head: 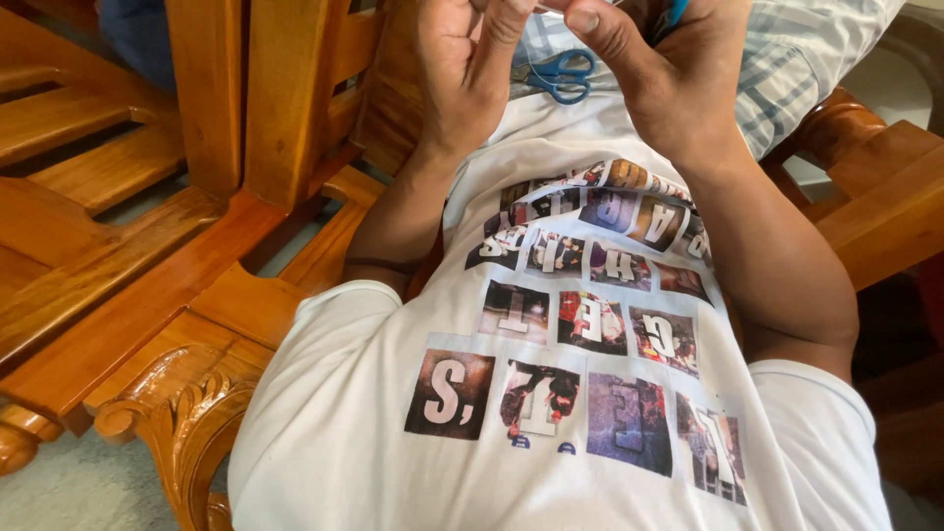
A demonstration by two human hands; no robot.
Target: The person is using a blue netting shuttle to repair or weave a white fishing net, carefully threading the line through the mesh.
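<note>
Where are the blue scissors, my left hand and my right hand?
blue scissors (561,77), head view, on a handle loop.
left hand (470,74), head view, on the palm.
right hand (669,84), head view, on the back.

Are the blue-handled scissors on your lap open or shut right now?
Cannot tell. Only the two blue handle loops of the blue-handled scissors show, lying close together between the left hand and right hand; the blades are hidden.

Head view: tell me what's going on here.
A person in a white printed T-shirt sits in a carved wooden chair, looking down at their own lap. Both hands are raised close together at the top of the frame: the left hand and right hand pinch something too small and cut off to identify. Blue-handled scissors lie on the lap behind the hands, beside checked cloth.
</note>
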